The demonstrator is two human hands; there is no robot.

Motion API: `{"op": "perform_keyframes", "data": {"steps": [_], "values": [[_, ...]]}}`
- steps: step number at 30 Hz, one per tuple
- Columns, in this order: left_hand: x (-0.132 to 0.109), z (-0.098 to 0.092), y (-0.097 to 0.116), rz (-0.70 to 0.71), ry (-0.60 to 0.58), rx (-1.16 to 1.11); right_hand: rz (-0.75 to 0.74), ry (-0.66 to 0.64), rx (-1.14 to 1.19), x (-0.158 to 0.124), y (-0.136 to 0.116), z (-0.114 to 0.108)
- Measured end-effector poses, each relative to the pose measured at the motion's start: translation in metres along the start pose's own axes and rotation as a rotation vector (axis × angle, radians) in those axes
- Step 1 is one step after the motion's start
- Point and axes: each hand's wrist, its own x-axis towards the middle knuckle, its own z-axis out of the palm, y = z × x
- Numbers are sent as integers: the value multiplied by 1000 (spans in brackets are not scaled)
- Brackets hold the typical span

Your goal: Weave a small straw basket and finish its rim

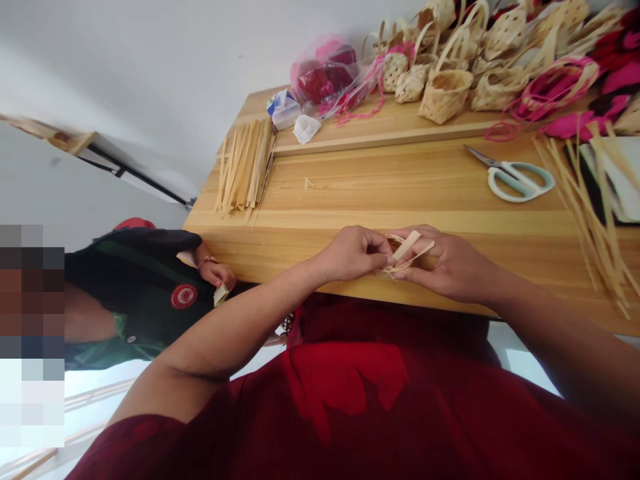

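Near the front edge of the wooden table, a small ring-shaped piece of woven bamboo strips [407,247] sits between my two hands. My left hand [357,253] pinches its left side with thumb and fingers. Around the right side curl the fingers of my right hand [445,267], the thumb along the near rim. Two flat strip ends stick up from the piece, one wide and one narrow. My fingers hide part of the weave. Beyond my right hand lie scissors [520,181] with pale handles, blades pointing left.
Bamboo strips [245,167] lie bundled at the left, with more loose strips [590,213] at the right. Several small woven baskets [445,97], pink cord [555,87] and a plastic bag [327,77] line the back. A co-worker [165,287] sits at the left, holding something small.
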Motion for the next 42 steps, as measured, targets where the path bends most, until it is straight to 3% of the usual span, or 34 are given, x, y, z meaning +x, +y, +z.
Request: {"op": "perform_keyframes", "data": {"steps": [4,9,16,21,25,28,32,42], "values": [[1,-12,8,61,-132,80,50,2,-15,-5,2,3],[3,-22,26,53,-161,261,87,14,8,-6,-1,7],[-1,-12,46,90,-138,651,35,-20,51,0,-5,5],[-11,1,44,178,-109,913,41,-34,90,2,-5,6],[-17,3,33,234,-34,846,68,5,116,0,-6,9],[-18,-4,22,238,-28,673,101,26,120,-3,-7,11],[-25,-7,6,345,-14,435,116,84,151,-7,-6,14],[-27,20,-20,321,275,203,151,88,140,-5,-9,16]]}}
